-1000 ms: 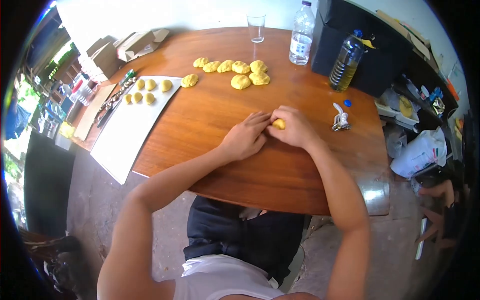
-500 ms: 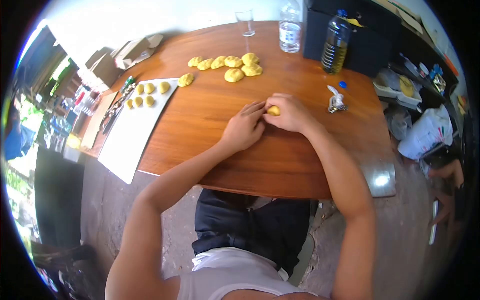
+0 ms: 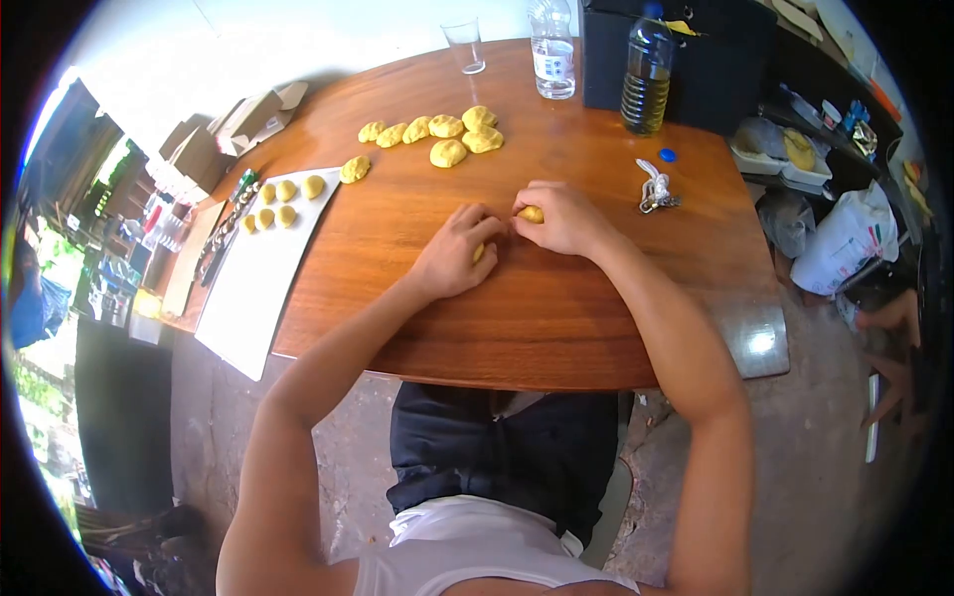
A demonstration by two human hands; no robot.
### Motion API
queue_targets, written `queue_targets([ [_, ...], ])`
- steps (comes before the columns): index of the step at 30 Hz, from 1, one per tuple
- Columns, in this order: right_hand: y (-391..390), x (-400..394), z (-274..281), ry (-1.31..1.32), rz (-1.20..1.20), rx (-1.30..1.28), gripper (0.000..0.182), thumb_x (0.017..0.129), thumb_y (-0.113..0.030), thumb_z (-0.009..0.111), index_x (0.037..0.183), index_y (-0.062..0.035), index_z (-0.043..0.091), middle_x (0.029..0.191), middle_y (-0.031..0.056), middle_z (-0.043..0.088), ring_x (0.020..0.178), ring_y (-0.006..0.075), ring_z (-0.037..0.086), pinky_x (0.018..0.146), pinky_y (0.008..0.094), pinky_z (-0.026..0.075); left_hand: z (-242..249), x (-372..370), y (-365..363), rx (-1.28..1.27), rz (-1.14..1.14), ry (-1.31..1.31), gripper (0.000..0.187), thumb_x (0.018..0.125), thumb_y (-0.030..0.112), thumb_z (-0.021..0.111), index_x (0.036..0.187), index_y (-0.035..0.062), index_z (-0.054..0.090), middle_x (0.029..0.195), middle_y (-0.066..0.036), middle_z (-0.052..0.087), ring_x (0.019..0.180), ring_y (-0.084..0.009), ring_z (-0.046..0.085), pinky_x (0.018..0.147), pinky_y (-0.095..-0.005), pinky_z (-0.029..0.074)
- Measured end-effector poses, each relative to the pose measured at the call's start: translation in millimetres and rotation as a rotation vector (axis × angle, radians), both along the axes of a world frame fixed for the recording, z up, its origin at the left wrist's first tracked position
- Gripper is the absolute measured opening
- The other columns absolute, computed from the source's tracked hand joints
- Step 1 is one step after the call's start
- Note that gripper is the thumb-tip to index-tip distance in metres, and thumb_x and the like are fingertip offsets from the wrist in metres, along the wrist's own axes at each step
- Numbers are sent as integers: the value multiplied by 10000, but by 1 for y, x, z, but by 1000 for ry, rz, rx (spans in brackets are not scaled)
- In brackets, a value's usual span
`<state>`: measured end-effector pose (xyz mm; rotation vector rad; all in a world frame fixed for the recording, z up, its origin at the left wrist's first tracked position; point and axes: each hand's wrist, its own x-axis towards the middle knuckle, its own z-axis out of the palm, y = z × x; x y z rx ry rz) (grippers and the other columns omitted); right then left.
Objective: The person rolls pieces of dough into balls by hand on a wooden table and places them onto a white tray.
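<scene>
My right hand [image 3: 561, 221] is closed around a lump of yellow dough [image 3: 532, 214] above the wooden table, the dough showing between thumb and fingers. Just left of it, my left hand [image 3: 459, 254] curls over another piece of yellow dough [image 3: 479, 252], mostly hidden under the fingers. Beyond my hands lie several larger yellow dough lumps, one of them a lump [image 3: 448, 153] nearest the middle. To the left, several small round dough balls [image 3: 286, 216] sit in two rows at the far end of a white board [image 3: 243, 298].
On the wooden table [image 3: 397, 333] stand a drinking glass [image 3: 465, 48], a clear bottle [image 3: 553, 60] and a bottle of yellowish oil [image 3: 647, 84]. A blue cap [image 3: 667, 155] and keys on a white cord [image 3: 656, 189] lie right. Cardboard boxes [image 3: 253, 119] stand far left.
My hands have moved apart, the left one shifting left and now showing a piece of dough under its fingers. The view has shifted slightly.
</scene>
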<state>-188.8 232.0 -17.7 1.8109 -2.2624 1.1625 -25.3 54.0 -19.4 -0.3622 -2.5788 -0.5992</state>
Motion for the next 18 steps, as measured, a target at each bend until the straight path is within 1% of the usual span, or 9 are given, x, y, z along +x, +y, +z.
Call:
queue_targets([
  [3, 0, 1, -2, -7, -4, 2, 195, 917, -232, 766, 915, -41, 731, 923, 150, 697, 910, 357, 673, 805, 452, 538, 4, 24, 20, -60, 11, -156, 133, 901, 72, 637, 1030, 46, 617, 1098, -178, 588, 1073, -398, 545, 983, -484, 469],
  [6, 0, 3, -1, -36, -26, 8, 196, 924, -235, 763, 921, -42, 731, 928, 149, 697, 919, 357, 673, 806, 452, 538, 13, 62, 28, -91, 58, -115, 131, 911, 62, 649, 1033, 34, 609, 1139, -191, 587, 1089, -402, 554, 961, -487, 472],
  [9, 3, 0, -3, -54, -12, 21, 197, 928, -240, 762, 926, -45, 732, 937, 147, 700, 921, 357, 674, 806, 451, 538, 17, 72, 18, -148, 112, -141, 132, 915, 81, 662, 1013, 26, 594, 1127, -185, 595, 1088, -400, 557, 936, -494, 474],
  [10, -1, 0, -3, -46, 9, 22, 197, 928, -242, 762, 928, -47, 733, 944, 146, 702, 922, 357, 675, 808, 450, 538, 17, 69, 16, -147, 122, -144, 132, 915, 81, 662, 1013, 26, 594, 1127, -185, 595, 1088, -400, 557, 936, -494, 474],
  [12, -2, -2, -5, -40, 22, 4, 195, 927, -242, 763, 929, -49, 733, 950, 146, 704, 922, 357, 675, 809, 449, 538, 18, 47, 6, -80, 228, -300, 132, 908, 80, 666, 1002, 25, 593, 1088, -173, 597, 1076, -393, 561, 928, -497, 478],
  [13, -4, -2, -6, -33, 20, -12, 193, 925, -242, 763, 931, -51, 734, 956, 146, 706, 922, 358, 675, 811, 448, 538, 14, 35, 2, -75, 242, -295, 132, 908, 80, 666, 1002, 25, 593, 1088, -173, 597, 1076, -393, 561, 928, -497, 478],
  [15, -5, 0, -5, -2, 11, -5, 193, 924, -243, 765, 931, -52, 735, 957, 147, 707, 922, 359, 675, 810, 450, 538, 5, 12, 3, -96, 191, -47, 133, 893, 118, 683, 979, 50, 608, 1034, -157, 597, 1048, -386, 561, 945, -483, 483],
  [16, -2, -1, -5, 19, -14, -2, 193, 923, -244, 767, 931, -53, 735, 958, 147, 708, 922, 360, 674, 809, 451, 537, 3, 7, 8, -94, 185, -41, 133, 893, 118, 683, 979, 50, 608, 1034, -157, 597, 1048, -386, 561, 945, -483, 483],
  [18, 0, 0, -2, 12, -23, 14, 196, 923, -246, 768, 932, -53, 735, 957, 148, 707, 922, 361, 674, 808, 452, 537, 5, 6, 21, -101, -9, -32, 120, 887, 109, 677, 960, 49, 603, 1024, -153, 591, 1046, -383, 562, 938, -472, 479],
])
